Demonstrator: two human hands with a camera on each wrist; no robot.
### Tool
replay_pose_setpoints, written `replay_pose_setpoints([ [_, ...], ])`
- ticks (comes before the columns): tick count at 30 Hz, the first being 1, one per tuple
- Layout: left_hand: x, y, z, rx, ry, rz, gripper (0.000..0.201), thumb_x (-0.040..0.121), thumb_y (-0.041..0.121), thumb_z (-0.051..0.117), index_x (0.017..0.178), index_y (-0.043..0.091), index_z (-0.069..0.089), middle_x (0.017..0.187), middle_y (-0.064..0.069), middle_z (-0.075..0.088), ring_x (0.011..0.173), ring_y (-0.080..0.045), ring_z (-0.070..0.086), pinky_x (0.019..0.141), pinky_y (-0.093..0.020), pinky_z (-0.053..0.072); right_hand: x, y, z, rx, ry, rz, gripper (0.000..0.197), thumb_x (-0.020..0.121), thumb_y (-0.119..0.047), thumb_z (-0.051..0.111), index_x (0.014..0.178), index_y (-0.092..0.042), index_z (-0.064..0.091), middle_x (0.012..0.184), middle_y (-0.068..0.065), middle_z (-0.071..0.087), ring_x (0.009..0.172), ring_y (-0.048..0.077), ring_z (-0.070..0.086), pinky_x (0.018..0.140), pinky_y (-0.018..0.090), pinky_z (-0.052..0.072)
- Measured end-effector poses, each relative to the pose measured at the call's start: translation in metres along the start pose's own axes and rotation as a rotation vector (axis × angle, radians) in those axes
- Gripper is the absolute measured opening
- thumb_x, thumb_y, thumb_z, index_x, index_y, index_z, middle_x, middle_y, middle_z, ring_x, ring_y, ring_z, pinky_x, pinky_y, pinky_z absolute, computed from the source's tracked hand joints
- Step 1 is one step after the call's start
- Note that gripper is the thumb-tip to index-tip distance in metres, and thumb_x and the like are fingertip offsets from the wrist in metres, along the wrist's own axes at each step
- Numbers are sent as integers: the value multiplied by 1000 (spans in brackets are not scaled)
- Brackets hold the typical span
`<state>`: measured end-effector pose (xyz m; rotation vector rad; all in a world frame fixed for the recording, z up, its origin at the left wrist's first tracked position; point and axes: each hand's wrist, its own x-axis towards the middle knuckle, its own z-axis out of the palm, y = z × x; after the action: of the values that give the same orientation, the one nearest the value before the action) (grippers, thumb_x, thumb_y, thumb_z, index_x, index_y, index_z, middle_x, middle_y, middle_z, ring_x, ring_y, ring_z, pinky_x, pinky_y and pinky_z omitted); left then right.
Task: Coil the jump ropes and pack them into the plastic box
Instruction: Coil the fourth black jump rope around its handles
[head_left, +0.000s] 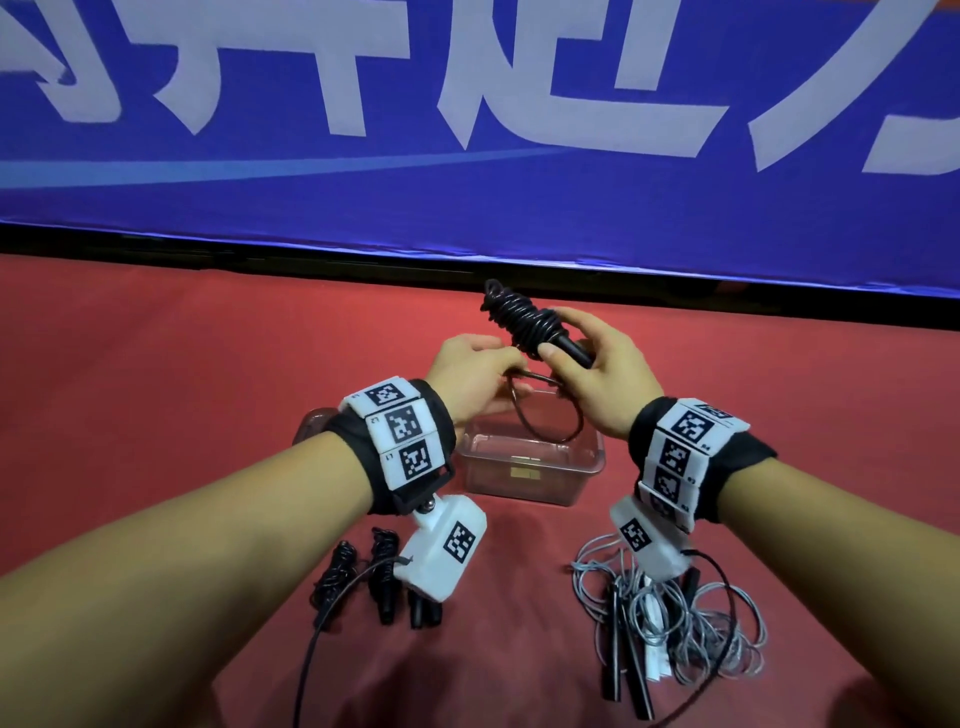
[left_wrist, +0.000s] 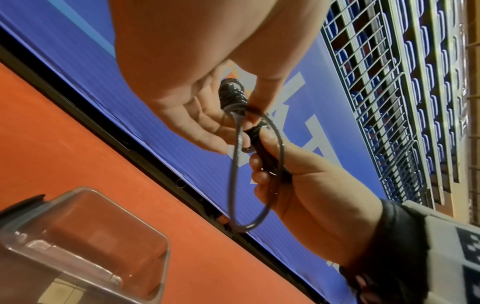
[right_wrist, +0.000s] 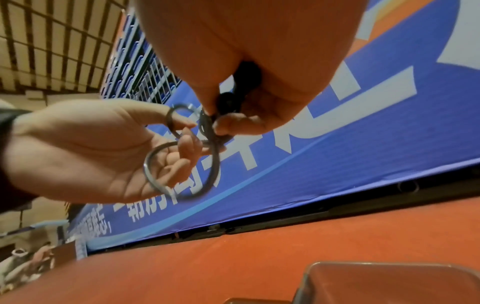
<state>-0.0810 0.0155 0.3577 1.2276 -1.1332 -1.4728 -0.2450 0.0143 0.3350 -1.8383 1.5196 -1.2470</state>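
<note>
Your right grip (head_left: 592, 374) squeezes the black coiled jump rope (head_left: 524, 319) by its handles. Your left grip (head_left: 475, 371) pinches its loose loop, above the clear plastic box (head_left: 530, 467).

Plastic box (head_left: 535, 467) centre; coiled ropes (head_left: 363, 577) front-left, loose ropes (head_left: 670, 613) front-right, banner (head_left: 467, 130) behind.

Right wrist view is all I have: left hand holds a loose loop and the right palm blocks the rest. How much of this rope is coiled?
Observer: Most of it. In the head view the black jump rope is a tight bundle gripped by the right hand. The left hand pinches one loose loop.
Operator: Anything in the box?
Observer: No rope inside the plastic box. The loop hangs just above it.
Operator: Other ropes?
Observer: Coiled black ropes lie by the left forearm, and a tangled grey pile lies by the right.
</note>
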Motion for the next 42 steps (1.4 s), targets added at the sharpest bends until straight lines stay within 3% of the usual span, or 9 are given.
replay_pose_setpoints([
  [3, -4, 0, 3, 48, -17, 69, 21, 93, 0, 60, 107, 13, 52, 81, -10, 65, 57, -19, 64, 75, -39, 58, 2, 7, -1, -103, 46, -6, 43, 90, -37, 67, 132, -35, 58, 80, -5, 69, 69, 16, 69, 76, 36, 57],
  [6, -10, 4, 3, 67, -64, 113, 11, 97, 7, 56, 93, 11, 65, 77, -6, 66, 56, -16, 65, 60, -26, 56, 4, 12, -1, -150, 40, -31, 47, 85, -49, 65, 130, -40, 56, 84, -1, 72, 73, 21, 71, 77, 41, 58],
  [12, -13, 7, 3, 44, -90, 200, 21, 92, -6, 58, 104, 9, 66, 87, -13, 71, 68, -15, 69, 63, -26, 57, 2, 12, -3, -38, -27, 19, 42, 86, -40, 76, 122, -42, 54, 80, 8, 72, 66, 22, 71, 72, 46, 60],
  [18, 0, -2, -9, 555, 172, 481, 13, 79, 34, 84, 76, 33, 72, 66, 12, 63, 64, -6, 58, 64, -25, 43, -5, 1, -1, 15, -116, -22, 40, 87, -28, 77, 121, -35, 57, 77, -13, 68, 61, 13, 65, 68, 40, 59],
  [25, 13, -3, -23, 740, 145, 640, 26, 82, 42, 79, 75, 27, 60, 139, 14, 54, 136, -14, 35, 107, -41, 33, -1, 4, 3, 15, -166, -7, 49, 76, -48, 73, 121, -30, 65, 97, -1, 74, 83, 18, 69, 80, 48, 57],
  [31, 16, -4, -32, 1105, 75, 632, 41, 90, 66, 55, 114, 32, 57, 97, 10, 64, 104, -19, 54, 88, -38, 40, -4, -5, 3, 143, -304, -52, 48, 88, -4, 72, 132, -19, 63, 122, -4, 71, 116, 6, 64, 106, 28, 46],
  [35, 19, -9, -36, 1205, -14, 592, 41, 95, 63, 47, 88, 23, 53, 80, 8, 56, 89, -25, 51, 72, -38, 36, -10, -11, 6, 297, -359, 128, 41, 91, 2, 66, 125, -20, 56, 100, 10, 70, 82, 19, 68, 80, 30, 54],
  [38, 20, -11, -37, 1138, -2, 669, 34, 96, 54, 54, 98, 21, 57, 89, 7, 57, 91, -19, 44, 79, -37, 33, -10, -26, -1, 585, -360, 546, 14, 100, -17, 50, 113, -13, 51, 85, 18, 69, 59, 23, 65, 59, 30, 58],
  [42, 19, -13, -33, 1090, 32, 783, 29, 94, 52, 58, 104, 26, 62, 94, 10, 60, 96, -17, 44, 87, -35, 28, -9, -30, -6, 678, -408, 702, 36, 106, -36, 38, 100, -12, 63, 70, 7, 64, 48, 11, 61, 48, 21, 54],
])
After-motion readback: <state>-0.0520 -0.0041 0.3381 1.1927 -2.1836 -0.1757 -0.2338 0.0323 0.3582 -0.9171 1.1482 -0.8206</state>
